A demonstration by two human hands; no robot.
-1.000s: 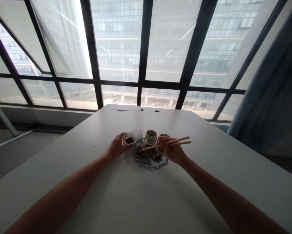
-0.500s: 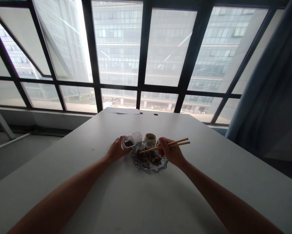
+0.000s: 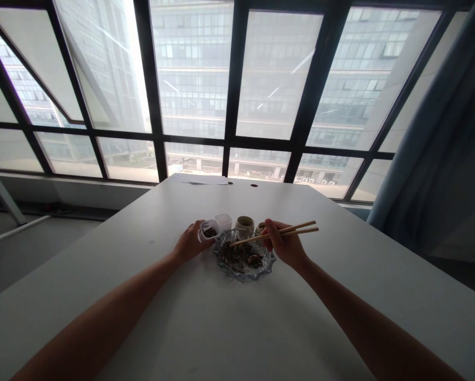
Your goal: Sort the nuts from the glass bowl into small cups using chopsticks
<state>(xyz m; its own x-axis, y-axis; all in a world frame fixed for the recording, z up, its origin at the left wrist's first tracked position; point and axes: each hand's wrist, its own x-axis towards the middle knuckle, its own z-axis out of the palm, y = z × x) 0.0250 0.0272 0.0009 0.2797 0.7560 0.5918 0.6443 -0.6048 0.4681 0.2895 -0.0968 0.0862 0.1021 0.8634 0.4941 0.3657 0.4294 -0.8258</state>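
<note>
Wooden chopsticks [image 3: 253, 239] gripped by the right hand [image 3: 287, 244] could, slipping, flick dark pieces [image 3: 237, 255] from the glass bowl [image 3: 243, 277], while the left hand [image 3: 188, 243] clasps a plastic cup [image 3: 210, 224].

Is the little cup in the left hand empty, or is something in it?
Not empty: dark bits show inside the cup the left hand holds. I cannot tell how deep they go.

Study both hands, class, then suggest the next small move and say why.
I would probably have the right hand pinch one of the dark pieces in the glass bowl with the chopsticks: their tips show against those pieces, while the left hand holds a plastic cup containing dark bits beside the bowl. Whether the tips already pinch something is too small to tell.
</note>
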